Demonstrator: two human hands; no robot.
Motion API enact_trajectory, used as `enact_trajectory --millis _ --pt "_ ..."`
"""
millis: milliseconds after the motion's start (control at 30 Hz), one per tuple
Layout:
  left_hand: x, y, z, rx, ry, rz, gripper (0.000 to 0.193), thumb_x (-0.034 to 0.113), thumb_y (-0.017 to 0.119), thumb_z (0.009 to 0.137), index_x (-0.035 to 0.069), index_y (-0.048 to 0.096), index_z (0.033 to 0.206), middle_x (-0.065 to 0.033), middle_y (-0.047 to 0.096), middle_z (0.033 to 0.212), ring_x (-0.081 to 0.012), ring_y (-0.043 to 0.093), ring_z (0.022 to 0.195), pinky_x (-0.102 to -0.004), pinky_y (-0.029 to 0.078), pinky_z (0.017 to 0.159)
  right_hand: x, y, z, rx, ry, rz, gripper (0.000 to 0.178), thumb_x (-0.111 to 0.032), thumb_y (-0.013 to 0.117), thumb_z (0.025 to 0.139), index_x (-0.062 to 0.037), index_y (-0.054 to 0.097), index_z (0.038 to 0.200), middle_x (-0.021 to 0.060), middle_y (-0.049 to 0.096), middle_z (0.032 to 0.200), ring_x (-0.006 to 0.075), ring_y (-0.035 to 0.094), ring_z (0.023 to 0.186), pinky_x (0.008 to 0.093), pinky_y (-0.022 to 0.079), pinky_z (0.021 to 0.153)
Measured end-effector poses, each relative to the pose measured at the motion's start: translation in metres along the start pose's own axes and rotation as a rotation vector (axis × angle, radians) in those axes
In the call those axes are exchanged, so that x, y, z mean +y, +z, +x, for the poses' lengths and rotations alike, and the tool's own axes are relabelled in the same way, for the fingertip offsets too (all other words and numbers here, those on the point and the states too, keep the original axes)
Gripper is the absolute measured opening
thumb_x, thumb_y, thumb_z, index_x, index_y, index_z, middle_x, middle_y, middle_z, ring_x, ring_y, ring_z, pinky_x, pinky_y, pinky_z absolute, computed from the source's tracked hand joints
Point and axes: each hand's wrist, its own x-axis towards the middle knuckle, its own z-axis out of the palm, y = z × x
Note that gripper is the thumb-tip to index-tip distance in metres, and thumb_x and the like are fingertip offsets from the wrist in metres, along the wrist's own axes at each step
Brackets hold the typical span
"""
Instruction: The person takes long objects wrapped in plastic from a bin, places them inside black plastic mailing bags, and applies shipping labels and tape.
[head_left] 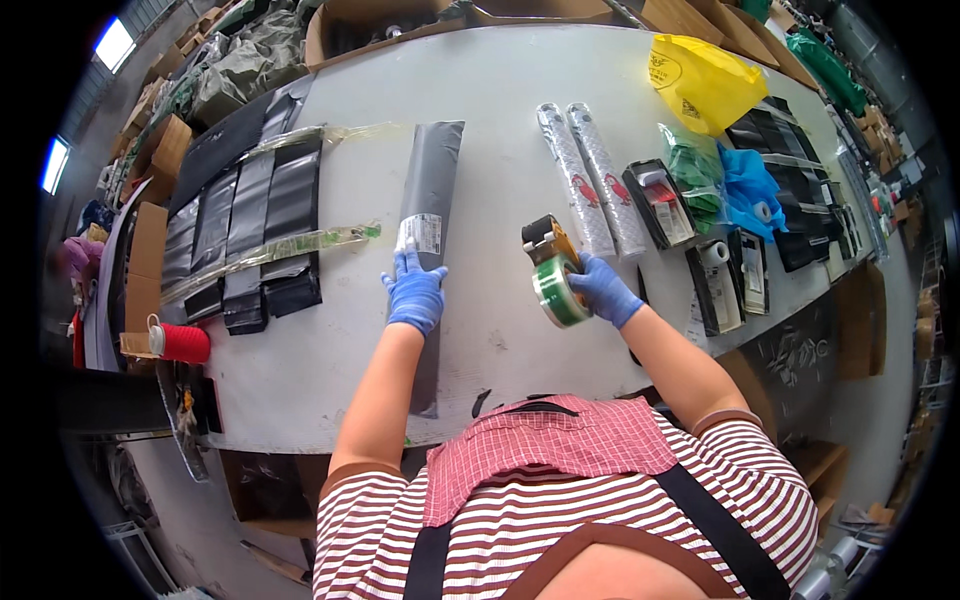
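My left hand [414, 292], in a blue glove, lies flat with fingers spread on a long grey plastic mailing package [432, 180]. Its fingertips rest at the lower edge of a white label [421, 233] stuck on the package. In a matching glove, my right hand [603, 288] grips a tape dispenser [545, 240] that carries a roll of green-sided tape [560, 290]. The dispenser is held above the table, to the right of the package. Beyond it lie two silvery bubble-wrapped tubes [592, 180], each with a red printed figure.
Taped bundles of black packages [245, 220] cover the table's left side. A red spool of cord [182, 342] stands at the left edge. To the right are open black boxes [660, 203], a yellow bag [705, 80], a blue plastic bag [750, 190] and more black packages [785, 180].
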Motion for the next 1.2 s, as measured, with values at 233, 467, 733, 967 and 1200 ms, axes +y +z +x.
enact_trajectory --millis 233,467,733,967,1200 --pt "0.067 -0.040 -0.077 -0.452 -0.238 -1.753 0.046 0.047 0.055 0.093 0.002 0.069 0.097 -0.0093 0.068 0.084 -0.0209 0.065 0.084 -0.0330 0.053 0.074 -0.040 0.029 -0.098 0.069 -0.371 -0.127 0.056 -0.010 0.077 0.077 0.0001 0.054 0.128 0.0077 0.064 0.109 0.0129 0.060 0.098 0.0283 0.048 0.089" --pt "0.075 -0.030 -0.126 -0.664 -0.036 -2.142 0.047 0.036 0.059 0.088 0.002 0.058 0.120 -0.0101 0.065 0.108 -0.0192 0.062 0.093 -0.0306 0.052 0.075 -0.049 0.067 -0.141 0.152 -0.562 -0.719 0.063 -0.017 0.080 0.068 0.0010 0.055 0.123 0.0194 0.060 0.108 0.0330 0.061 0.100 0.0377 0.049 0.089" --pt "0.088 -0.010 -0.151 -0.120 -0.110 -1.684 0.035 0.015 0.069 0.087 0.001 0.057 0.117 -0.0058 0.064 0.106 -0.0107 0.058 0.091 -0.0258 0.049 0.080 -0.047 0.110 -0.154 0.115 -0.252 -0.661 0.068 -0.024 0.083 0.071 0.0020 0.048 0.122 0.0188 0.061 0.106 0.0251 0.062 0.098 0.0347 0.050 0.086" --pt "0.072 0.003 -0.154 0.025 -0.186 -1.641 0.024 0.015 0.065 0.091 0.000 0.063 0.109 -0.0052 0.068 0.097 -0.0105 0.061 0.089 -0.0262 0.050 0.081 -0.023 0.126 -0.148 0.124 -0.374 -0.604 0.067 -0.031 0.082 0.073 0.0018 0.047 0.119 0.0161 0.062 0.100 0.0208 0.062 0.093 0.0332 0.051 0.081" --pt "0.046 0.009 -0.170 0.042 -0.325 -1.715 0.021 0.019 0.069 0.089 0.003 0.065 0.101 0.0014 0.063 0.080 -0.0042 0.053 0.069 -0.0197 0.044 0.060 -0.011 0.142 -0.139 0.062 -0.360 -0.480 0.065 -0.031 0.080 0.076 0.0021 0.046 0.121 0.0150 0.063 0.098 0.0191 0.061 0.091 0.0322 0.050 0.081"
